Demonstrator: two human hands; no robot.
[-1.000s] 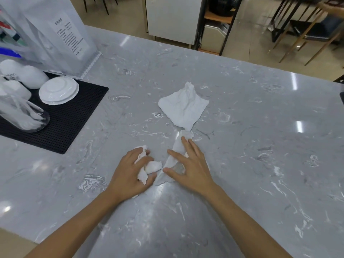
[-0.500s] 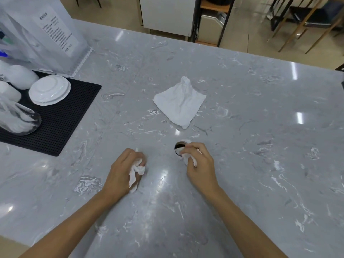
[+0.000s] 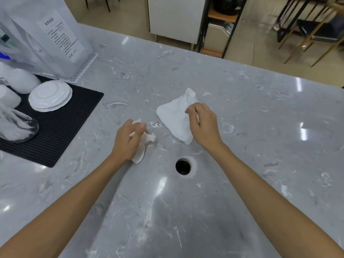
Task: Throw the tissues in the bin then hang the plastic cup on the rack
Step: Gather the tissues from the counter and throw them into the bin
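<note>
My left hand (image 3: pixel 127 141) is closed around a crumpled white tissue (image 3: pixel 142 146) that pokes out past my fingers, just above the grey marble counter (image 3: pixel 260 146). Further back, my right hand (image 3: pixel 204 126) rests on a larger white tissue (image 3: pixel 172 116) lying spread on the counter, its fingers curled and pinching the tissue's right edge. A round dark hole (image 3: pixel 183 166) opens in the counter between my forearms. A clear plastic cup (image 3: pixel 16 127) lies on its side on the black mat (image 3: pixel 61 131) at the left.
White plates (image 3: pixel 50 95) and white cups (image 3: pixel 18 82) sit upside down on the mat. Behind them stands a clear bag with a printed label (image 3: pixel 61 38). Beyond the counter's far edge are a white cabinet (image 3: pixel 175 17) and chairs (image 3: pixel 316 28).
The tissue my right hand held at the hole is gone from view and the hole shows dark. My right hand moved back onto the large tissue. My left hand shifted slightly forward, still holding its tissue.
</note>
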